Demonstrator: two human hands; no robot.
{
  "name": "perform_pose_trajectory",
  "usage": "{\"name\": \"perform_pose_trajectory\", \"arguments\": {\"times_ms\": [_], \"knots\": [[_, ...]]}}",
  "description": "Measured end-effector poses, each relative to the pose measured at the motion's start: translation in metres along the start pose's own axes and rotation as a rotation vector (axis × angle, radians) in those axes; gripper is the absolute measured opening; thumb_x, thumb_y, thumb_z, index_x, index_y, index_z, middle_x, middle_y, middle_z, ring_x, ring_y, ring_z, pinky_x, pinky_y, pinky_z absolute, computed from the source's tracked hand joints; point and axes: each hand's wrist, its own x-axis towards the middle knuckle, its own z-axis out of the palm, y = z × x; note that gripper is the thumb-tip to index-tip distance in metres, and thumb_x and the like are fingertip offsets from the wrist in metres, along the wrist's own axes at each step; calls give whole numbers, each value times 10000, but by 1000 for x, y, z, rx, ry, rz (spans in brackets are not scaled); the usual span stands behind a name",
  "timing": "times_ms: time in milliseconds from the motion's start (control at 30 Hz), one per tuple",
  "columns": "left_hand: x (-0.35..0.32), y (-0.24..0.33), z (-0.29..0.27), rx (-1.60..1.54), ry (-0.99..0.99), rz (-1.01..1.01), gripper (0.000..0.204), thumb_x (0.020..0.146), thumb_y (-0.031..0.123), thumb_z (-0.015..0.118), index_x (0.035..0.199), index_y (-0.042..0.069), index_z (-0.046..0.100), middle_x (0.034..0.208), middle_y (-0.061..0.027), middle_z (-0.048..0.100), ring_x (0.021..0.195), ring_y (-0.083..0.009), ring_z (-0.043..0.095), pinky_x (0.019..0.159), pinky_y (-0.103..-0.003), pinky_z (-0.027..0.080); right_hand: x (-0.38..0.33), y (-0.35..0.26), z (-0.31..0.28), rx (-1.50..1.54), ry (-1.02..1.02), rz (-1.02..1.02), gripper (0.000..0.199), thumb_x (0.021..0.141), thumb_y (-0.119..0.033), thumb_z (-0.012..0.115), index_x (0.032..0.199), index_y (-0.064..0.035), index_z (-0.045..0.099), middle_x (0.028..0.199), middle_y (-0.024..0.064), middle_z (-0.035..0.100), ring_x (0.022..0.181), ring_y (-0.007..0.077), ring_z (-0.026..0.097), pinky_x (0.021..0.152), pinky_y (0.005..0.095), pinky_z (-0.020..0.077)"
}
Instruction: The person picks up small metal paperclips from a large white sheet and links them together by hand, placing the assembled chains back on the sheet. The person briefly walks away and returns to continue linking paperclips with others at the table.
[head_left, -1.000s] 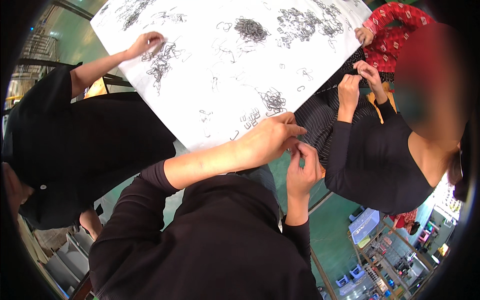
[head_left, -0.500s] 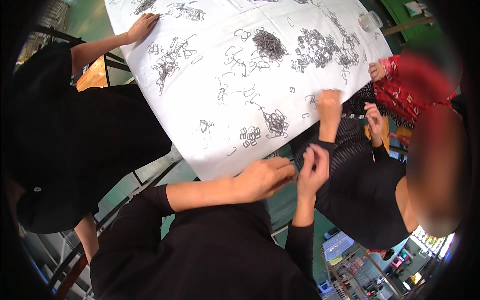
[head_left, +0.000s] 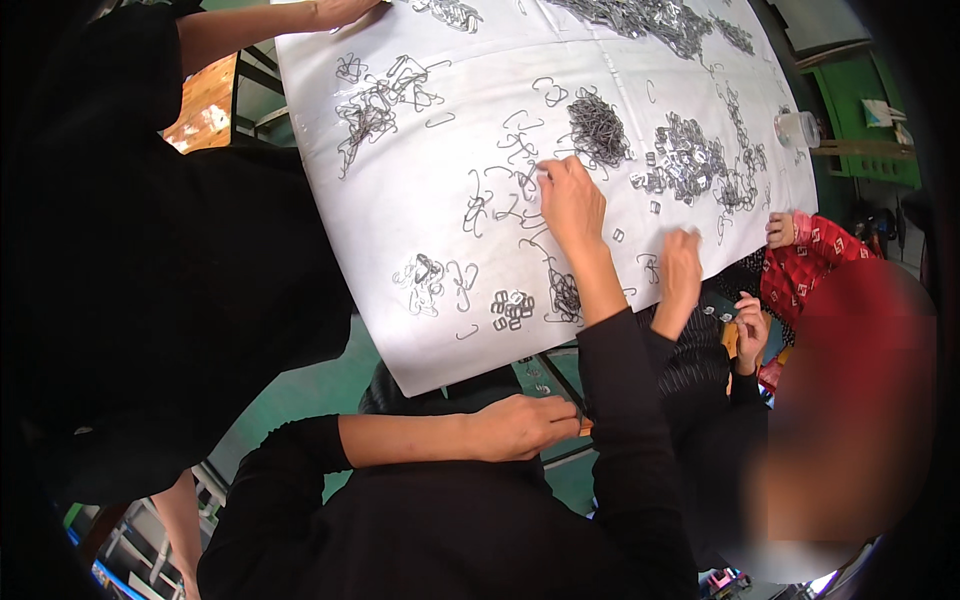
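Both hands sit well apart: the right hand is stretched out over the white desk, fingers curled down onto the loose wire hooks, and whether it already pinches one I cannot tell. The dark heap of hooks lies just beyond and a little to the right of its fingertips, so the right hand is much the nearer one. The left hand rests below the near desk edge, close to the body, loosely closed on something small that I cannot make out.
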Motion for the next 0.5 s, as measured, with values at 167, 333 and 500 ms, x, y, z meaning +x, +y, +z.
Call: {"name": "perform_pose_trajectory", "arguments": {"times_ms": [167,333,500], "knots": [[1,0,7,3,2,26,364,740,-30,581,1103,-12,558,933,-106,509,865,-267,569,650,-363,526,51,-12,11,-37,-48,29,127,837,-191,668,890,-76,671,899,110,624,844,307,632,733,414,495],[6,-3,14,-7,-34,13,223,778,8,581,995,18,532,911,-102,488,854,-282,560,650,-379,513,56,-1,16,55,-85,70,151,806,-178,698,864,-44,663,899,137,629,870,327,628,756,420,491],[21,-14,17,-59,-3,43,145,833,56,586,943,41,492,895,-112,468,819,-307,556,633,-406,496,33,32,-12,498,-79,47,131,813,-119,666,864,-5,624,809,147,643,752,266,625,702,366,480]]}}
